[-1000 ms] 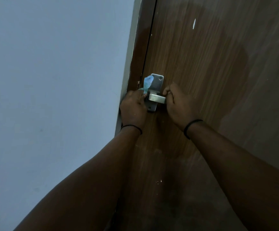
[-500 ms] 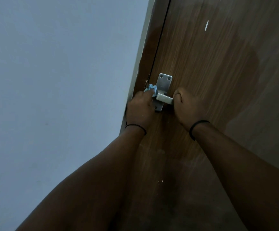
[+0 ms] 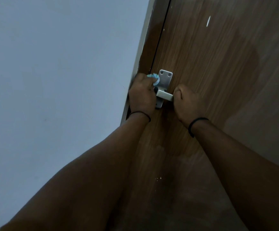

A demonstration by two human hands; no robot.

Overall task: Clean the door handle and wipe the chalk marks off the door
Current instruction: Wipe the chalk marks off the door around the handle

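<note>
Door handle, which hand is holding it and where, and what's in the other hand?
Right hand grips the door handle at its free end; left hand holds a bunched blue cloth.

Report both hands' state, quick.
Left hand: grips the blue cloth against the handle plate.
Right hand: grips the door handle.

Both arms fwd; left hand (image 3: 141, 95), right hand (image 3: 188, 101) fisted.

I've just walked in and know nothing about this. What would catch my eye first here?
Two bare hands meet at a silver door handle on a brown wooden door. The left hand holds a crumpled light blue cloth against the handle's plate, while the right hand grips the lever's end. Higher on the door, a small white mark stands out.
</note>
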